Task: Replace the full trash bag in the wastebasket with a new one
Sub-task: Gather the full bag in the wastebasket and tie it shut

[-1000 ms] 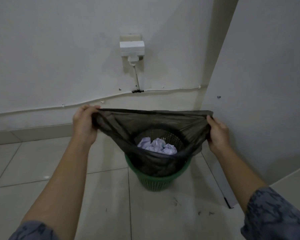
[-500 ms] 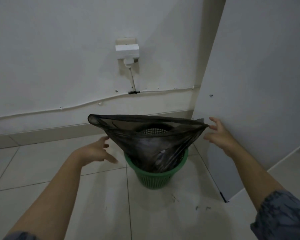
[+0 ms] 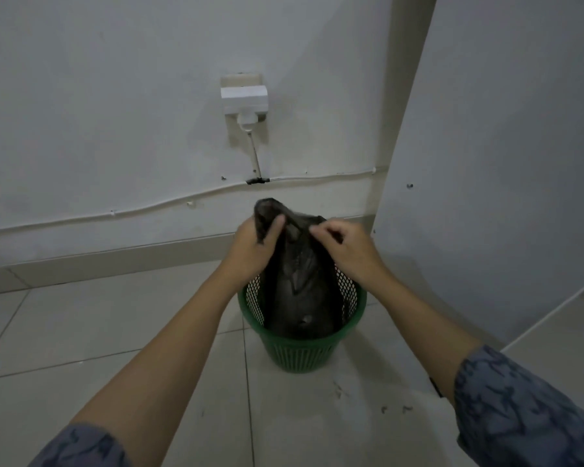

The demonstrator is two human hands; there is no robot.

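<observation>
Two bare forearms with patterned grey-blue sleeves [image 3: 520,416] pushed back enter from the lower edge and converge over a green wastebasket [image 3: 300,352] standing on a pale tiled floor [image 3: 81,332], with a few dark specks on the tiles to its right. The wastebasket is round, of open lattice plastic with a solid rim; the lattice wall shows bare inside on both sides. Standing in it is a trash bag [image 3: 300,298] of dark, slightly translucent film, bunched into an upright column that rises above the rim and narrows to a gathered neck. The left hand [image 3: 253,246] is closed around the neck from the left, thumb across the front of the film, a loose flap of the mouth standing above the fist. The right hand [image 3: 346,246] sits at the neck from the right, fingers curled and pinched at the film's top edge; whether it actually clamps the film cannot be told. Close on the right stands a white panel [image 3: 503,163]. Behind the basket, the white wall [image 3: 115,112] carries a socket box [image 3: 244,96] with a plug and a thin cable [image 3: 149,208] clipped along it above the skirting.
</observation>
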